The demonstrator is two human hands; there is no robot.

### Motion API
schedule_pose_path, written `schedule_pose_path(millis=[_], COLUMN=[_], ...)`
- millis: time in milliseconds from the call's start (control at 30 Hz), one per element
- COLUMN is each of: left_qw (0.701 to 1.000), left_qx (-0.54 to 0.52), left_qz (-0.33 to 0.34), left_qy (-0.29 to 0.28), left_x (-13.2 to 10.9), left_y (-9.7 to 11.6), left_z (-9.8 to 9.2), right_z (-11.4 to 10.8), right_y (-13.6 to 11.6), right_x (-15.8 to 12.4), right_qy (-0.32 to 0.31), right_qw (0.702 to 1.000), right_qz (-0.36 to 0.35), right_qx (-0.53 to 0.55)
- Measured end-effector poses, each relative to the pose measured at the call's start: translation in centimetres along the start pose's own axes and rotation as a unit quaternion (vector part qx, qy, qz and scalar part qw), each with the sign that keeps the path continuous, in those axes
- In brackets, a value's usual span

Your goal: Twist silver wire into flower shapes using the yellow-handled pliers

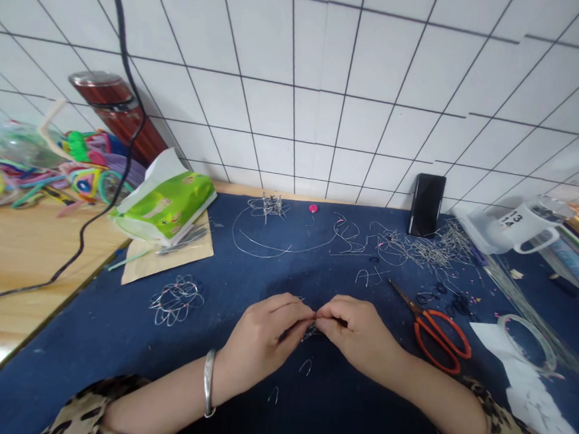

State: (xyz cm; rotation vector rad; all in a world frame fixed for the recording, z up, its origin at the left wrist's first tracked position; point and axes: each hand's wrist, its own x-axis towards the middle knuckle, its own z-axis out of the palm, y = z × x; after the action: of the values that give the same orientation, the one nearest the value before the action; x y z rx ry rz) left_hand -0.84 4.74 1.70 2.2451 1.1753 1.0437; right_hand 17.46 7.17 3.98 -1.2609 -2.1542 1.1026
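Observation:
Over the middle of the dark blue cloth, my left hand [266,332] and my right hand [355,329] meet fingertip to fingertip. Each pinches with thumb and forefinger at a thin silvery wire piece [310,331], mostly hidden by the fingers; its exact shape cannot be made out. Two short bent wire bits [306,365] lie on the cloth just below the hands. Left of my left hand rests a looped, flower-like wire ring [176,300] with small pinkish beads. Orange-handled scissors [435,332] lie beside my right forearm, blades pointing up and left.
Tangled wire [427,248] spreads at the back right before an upright black phone [426,204]. A white mug [524,225] and a clear tubing coil [527,343] are farther right. On the left are a green tissue pack [175,201], a dark cable [104,206] and colourful pipe cleaners [37,170].

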Motion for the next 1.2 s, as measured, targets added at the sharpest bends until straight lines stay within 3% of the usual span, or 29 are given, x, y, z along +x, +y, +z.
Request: schedule_pose_path(millis=[267,433,567,667,767,933,1100,1200], left_qw=[0.999,0.987,0.937,0.896,0.876,0.851,0.841,0.843], left_qx=[-0.022,-0.100,-0.233,-0.318,-0.358,-0.404,-0.429,-0.442], left_qz=[-0.023,-0.125,-0.257,-0.310,-0.323,-0.334,-0.327,-0.304], left_qy=[-0.042,-0.029,-0.029,-0.018,-0.016,-0.025,-0.043,-0.047], left_x=[0.0,0.7,1.0,1.0,0.9,0.7,0.7,0.7], left_y=[0.4,0.6,-0.1,-0.4,-0.3,-0.1,0.2,0.2], left_z=[-0.1,-0.6,-0.7,-0.6,-0.4,-0.1,-0.2,-0.2], right_z=[-0.1,-0.4,-0.2,0.1,0.4,0.6,0.7,0.4], right_y=[-0.1,-0.6,-0.6,-0.2,0.3,0.9,1.0,0.7], right_x=[-0.1,-0.2,-0.4,-0.6,-0.6,-0.5,-0.4,-0.4], right_qy=[-0.020,-0.014,0.033,0.084,0.097,0.108,0.136,0.150], right_qw=[1.000,0.999,0.998,0.986,0.966,0.948,0.945,0.959], right_qz=[-0.005,-0.024,-0.056,-0.127,-0.206,-0.259,-0.274,-0.235], right_qx=[-0.023,-0.016,-0.022,-0.064,-0.119,-0.151,-0.115,-0.058])
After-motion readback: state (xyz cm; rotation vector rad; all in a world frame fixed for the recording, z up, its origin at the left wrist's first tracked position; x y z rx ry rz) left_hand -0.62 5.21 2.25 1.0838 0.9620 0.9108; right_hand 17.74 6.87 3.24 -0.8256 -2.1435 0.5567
